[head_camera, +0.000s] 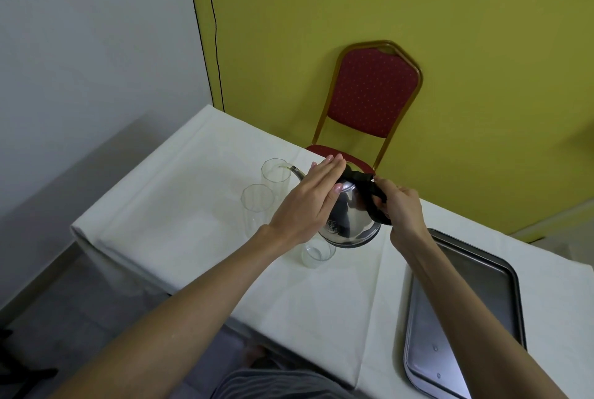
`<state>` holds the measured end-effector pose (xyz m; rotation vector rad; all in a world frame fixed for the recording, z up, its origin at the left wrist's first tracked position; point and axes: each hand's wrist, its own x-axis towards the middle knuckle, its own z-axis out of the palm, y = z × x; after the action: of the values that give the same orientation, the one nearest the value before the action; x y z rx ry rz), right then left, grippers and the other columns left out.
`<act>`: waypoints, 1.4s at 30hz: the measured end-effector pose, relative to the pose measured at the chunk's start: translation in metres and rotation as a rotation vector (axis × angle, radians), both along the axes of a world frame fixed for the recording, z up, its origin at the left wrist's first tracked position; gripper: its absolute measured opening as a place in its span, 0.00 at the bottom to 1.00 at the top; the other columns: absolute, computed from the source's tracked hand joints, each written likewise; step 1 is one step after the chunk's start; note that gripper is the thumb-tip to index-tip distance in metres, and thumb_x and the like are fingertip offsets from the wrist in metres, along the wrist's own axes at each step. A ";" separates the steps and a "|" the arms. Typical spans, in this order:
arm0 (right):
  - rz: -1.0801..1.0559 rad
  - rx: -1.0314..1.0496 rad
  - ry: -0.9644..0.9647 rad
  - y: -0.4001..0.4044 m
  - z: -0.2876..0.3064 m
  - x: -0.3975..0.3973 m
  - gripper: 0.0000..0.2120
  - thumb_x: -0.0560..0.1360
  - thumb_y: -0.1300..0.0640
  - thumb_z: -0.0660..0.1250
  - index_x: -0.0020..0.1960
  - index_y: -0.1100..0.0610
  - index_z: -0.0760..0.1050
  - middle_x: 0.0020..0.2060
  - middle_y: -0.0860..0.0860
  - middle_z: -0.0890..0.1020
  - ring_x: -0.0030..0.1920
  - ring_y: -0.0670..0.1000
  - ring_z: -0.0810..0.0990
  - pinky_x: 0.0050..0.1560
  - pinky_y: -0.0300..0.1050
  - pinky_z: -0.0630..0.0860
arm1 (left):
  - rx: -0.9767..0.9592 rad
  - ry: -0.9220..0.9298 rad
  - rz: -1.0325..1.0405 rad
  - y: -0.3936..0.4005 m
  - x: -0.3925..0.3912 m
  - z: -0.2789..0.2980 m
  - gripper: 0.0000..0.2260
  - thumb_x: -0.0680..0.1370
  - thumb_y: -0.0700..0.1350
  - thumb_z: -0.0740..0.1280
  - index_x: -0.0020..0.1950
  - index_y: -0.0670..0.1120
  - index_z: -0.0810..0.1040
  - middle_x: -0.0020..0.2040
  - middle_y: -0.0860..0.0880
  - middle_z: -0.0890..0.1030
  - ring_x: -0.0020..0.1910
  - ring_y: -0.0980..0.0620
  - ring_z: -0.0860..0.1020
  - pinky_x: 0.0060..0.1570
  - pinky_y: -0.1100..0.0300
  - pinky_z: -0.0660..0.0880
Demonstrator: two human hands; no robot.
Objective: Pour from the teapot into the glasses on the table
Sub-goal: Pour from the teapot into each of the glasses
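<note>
A shiny steel teapot (348, 217) with a black handle is tilted to the left above the table. Its thin spout reaches over the rim of the far tall glass (274, 173). My right hand (401, 209) grips the black handle. My left hand (308, 202) lies flat with fingers together on the teapot's lid. A second tall clear glass (255, 205) stands just in front of the first. A third, shorter glass (316, 254) stands below the teapot's base, partly hidden by my left wrist. Any liquid in the glasses is too clear to make out.
The table carries a white cloth (180, 215). A metal tray (488, 273) lies at the right, partly under my right forearm. A red chair with a gold frame (373, 90) stands behind the table against a yellow wall. The table's left edge drops to a grey floor.
</note>
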<state>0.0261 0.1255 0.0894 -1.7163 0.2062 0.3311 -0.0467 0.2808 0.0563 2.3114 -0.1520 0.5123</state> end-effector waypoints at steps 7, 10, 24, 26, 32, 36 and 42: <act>0.053 -0.038 -0.040 -0.005 0.002 0.001 0.27 0.78 0.54 0.66 0.19 0.53 0.75 0.23 0.51 0.75 0.32 0.55 0.74 0.38 0.45 0.68 | -0.007 -0.009 0.004 -0.003 -0.001 0.001 0.21 0.85 0.45 0.53 0.77 0.41 0.59 0.78 0.46 0.62 0.78 0.54 0.55 0.77 0.56 0.51; 0.063 -0.040 -0.049 -0.008 0.003 0.001 0.28 0.78 0.54 0.66 0.18 0.52 0.75 0.24 0.51 0.75 0.32 0.55 0.74 0.38 0.46 0.68 | -0.003 -0.013 0.010 -0.006 -0.001 0.001 0.21 0.85 0.45 0.53 0.77 0.41 0.59 0.78 0.46 0.62 0.78 0.54 0.55 0.77 0.55 0.51; 0.072 -0.025 -0.074 -0.016 0.008 0.004 0.27 0.78 0.54 0.67 0.20 0.53 0.75 0.18 0.45 0.73 0.24 0.48 0.72 0.38 0.44 0.68 | 0.019 -0.033 0.031 -0.015 -0.002 0.007 0.21 0.85 0.44 0.54 0.77 0.41 0.59 0.77 0.46 0.62 0.78 0.54 0.55 0.77 0.58 0.50; 0.075 -0.037 -0.076 -0.015 0.010 0.003 0.28 0.78 0.54 0.67 0.18 0.53 0.75 0.19 0.47 0.74 0.27 0.51 0.74 0.40 0.45 0.69 | 0.020 -0.031 0.034 -0.014 -0.001 0.008 0.21 0.85 0.44 0.54 0.78 0.42 0.59 0.77 0.47 0.62 0.78 0.55 0.55 0.77 0.59 0.50; 0.064 -0.048 -0.056 -0.015 0.012 0.003 0.25 0.77 0.53 0.68 0.21 0.52 0.77 0.19 0.47 0.74 0.33 0.55 0.73 0.43 0.48 0.68 | 0.027 -0.028 0.039 -0.015 -0.001 0.008 0.21 0.85 0.44 0.54 0.78 0.42 0.59 0.78 0.47 0.62 0.78 0.55 0.55 0.77 0.60 0.49; 0.055 -0.046 -0.048 -0.015 0.016 0.001 0.23 0.77 0.52 0.68 0.24 0.52 0.77 0.20 0.47 0.74 0.32 0.54 0.72 0.44 0.49 0.69 | 0.035 -0.030 0.039 -0.015 0.000 0.009 0.21 0.85 0.45 0.53 0.78 0.42 0.59 0.78 0.48 0.62 0.78 0.55 0.56 0.77 0.61 0.49; 0.096 -0.046 -0.066 -0.015 0.022 -0.003 0.18 0.79 0.54 0.65 0.31 0.55 0.78 0.18 0.46 0.78 0.25 0.47 0.77 0.38 0.43 0.70 | 0.040 -0.029 0.042 -0.015 0.000 0.009 0.21 0.85 0.45 0.53 0.78 0.42 0.59 0.78 0.48 0.62 0.78 0.55 0.55 0.77 0.61 0.49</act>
<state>0.0228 0.1102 0.1114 -1.7828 0.0843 0.3423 -0.0470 0.2655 0.0651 2.3507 -0.1296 0.5693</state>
